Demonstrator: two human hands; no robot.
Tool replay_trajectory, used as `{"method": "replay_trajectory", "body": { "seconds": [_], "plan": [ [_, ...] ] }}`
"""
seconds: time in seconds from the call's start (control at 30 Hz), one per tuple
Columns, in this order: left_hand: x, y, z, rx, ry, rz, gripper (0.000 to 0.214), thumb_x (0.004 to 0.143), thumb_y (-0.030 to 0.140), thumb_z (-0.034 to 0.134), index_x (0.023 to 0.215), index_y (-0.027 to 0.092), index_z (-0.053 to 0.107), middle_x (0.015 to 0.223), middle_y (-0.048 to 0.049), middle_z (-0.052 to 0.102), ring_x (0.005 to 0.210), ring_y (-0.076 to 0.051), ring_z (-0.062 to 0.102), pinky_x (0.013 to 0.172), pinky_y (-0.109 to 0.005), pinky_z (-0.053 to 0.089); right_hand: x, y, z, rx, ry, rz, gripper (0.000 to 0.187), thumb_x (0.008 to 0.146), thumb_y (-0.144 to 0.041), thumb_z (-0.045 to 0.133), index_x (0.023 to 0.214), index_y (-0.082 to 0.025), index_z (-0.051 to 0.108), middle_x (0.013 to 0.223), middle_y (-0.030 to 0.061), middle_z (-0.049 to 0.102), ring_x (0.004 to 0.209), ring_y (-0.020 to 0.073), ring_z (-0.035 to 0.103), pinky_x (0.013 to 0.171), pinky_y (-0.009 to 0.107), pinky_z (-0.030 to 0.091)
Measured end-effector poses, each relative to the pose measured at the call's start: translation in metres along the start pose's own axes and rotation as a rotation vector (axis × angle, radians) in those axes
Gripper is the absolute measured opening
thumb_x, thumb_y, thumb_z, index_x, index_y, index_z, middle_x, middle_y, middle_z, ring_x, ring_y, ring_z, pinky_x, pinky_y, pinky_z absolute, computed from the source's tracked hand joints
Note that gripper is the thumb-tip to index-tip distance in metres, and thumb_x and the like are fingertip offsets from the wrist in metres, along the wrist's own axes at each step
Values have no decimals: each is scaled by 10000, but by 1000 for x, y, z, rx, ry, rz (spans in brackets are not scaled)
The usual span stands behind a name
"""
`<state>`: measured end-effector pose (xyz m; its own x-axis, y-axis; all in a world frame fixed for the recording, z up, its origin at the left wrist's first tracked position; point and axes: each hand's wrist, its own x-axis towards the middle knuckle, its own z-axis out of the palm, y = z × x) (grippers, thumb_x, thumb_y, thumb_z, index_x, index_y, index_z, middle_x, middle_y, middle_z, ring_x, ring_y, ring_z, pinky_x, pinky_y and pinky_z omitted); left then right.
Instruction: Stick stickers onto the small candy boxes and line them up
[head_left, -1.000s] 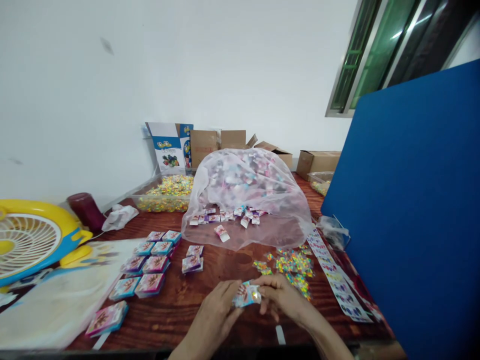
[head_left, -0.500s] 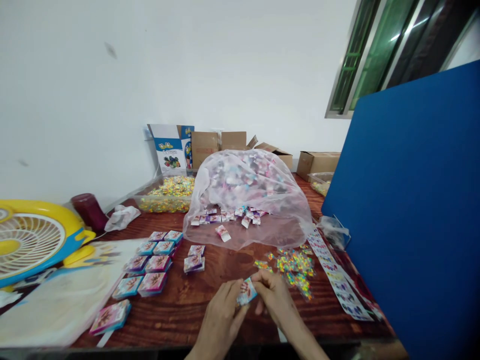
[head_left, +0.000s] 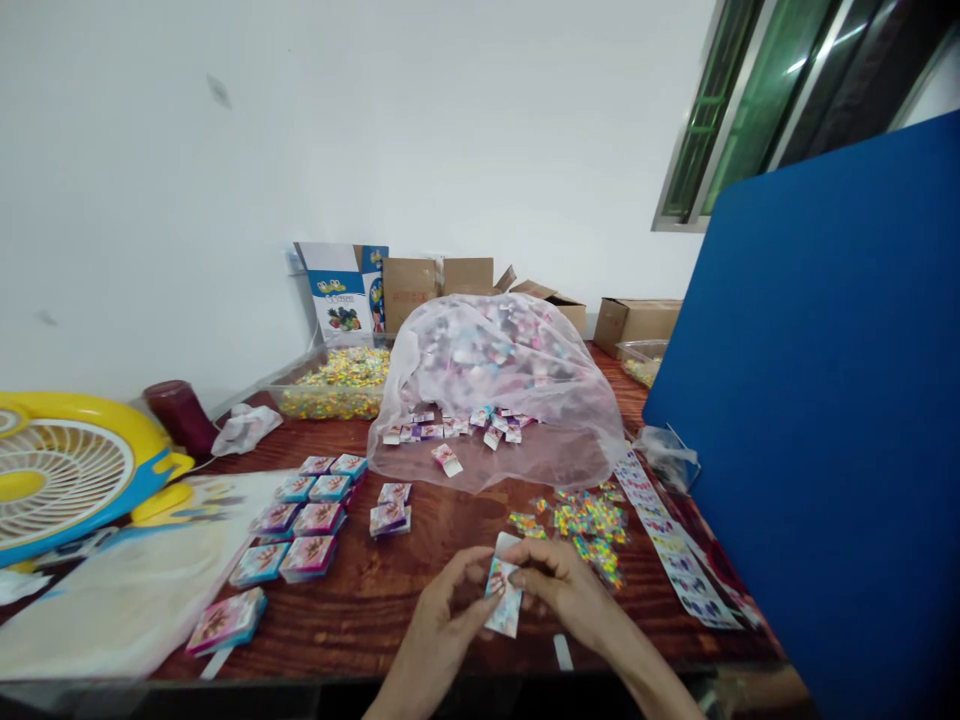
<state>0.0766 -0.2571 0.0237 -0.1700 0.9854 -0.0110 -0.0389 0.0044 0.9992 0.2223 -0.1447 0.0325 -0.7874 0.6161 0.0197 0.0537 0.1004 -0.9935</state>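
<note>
Near the table's front edge, both my hands hold a small printed box, pale blue and white with a hand picture on it. It stands upright with white flaps showing at its top and bottom ends. My left hand grips its left side between thumb and fingers. On the right side and upper part, my right hand pinches it with thumb and fingertips. Just beyond my right hand lies a heap of small packets with colourful beads. To the left is a small pile of similar boxes.
Stacked boxes form rows at left. A sheer pink bag full of boxes fills the table's middle. A yellow fan stands far left, a blue panel right. Sticker sheets lie beside the panel. A bead-filled tray sits behind.
The box has turned from tilted to upright, and its white end flaps now show. My right hand has shifted slightly right, with its fingers over the upper part.
</note>
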Motion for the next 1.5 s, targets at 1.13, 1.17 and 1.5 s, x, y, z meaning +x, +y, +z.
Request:
{"method": "replay_trajectory", "body": {
  "seconds": [1.13, 1.17, 1.5],
  "plan": [
    [-18, 26, 17, -158, 168, 21, 256, 796, 264, 637, 1020, 231, 518, 1056, -30, 654, 947, -176, 627, 822, -279, 487, -7, -31, 9, -197, 134, -235, 188, 902, -337, 512, 874, -195, 633, 748, -9, 570, 700, 116, 510, 632, 227, 387],
    [-19, 27, 17, -152, 175, 19, 257, 799, 265, 634, 1018, 232, 504, 1049, -28, 654, 945, -175, 628, 827, -285, 485, -4, -33, 6, -206, 125, -230, 230, 903, -345, 506, 796, -180, 625, 705, -14, 547, 673, 110, 488, 619, 225, 377],
    [-21, 16, 12, -133, 133, 18, 327, 814, 270, 622, 1062, 238, 411, 1085, -61, 628, 937, -194, 624, 830, -345, 478, 0, -49, -4, -106, -63, 17, 161, 805, -285, 603, 915, -210, 694, 794, -4, 633, 650, 115, 581, 567, 213, 494]
  ]
}}
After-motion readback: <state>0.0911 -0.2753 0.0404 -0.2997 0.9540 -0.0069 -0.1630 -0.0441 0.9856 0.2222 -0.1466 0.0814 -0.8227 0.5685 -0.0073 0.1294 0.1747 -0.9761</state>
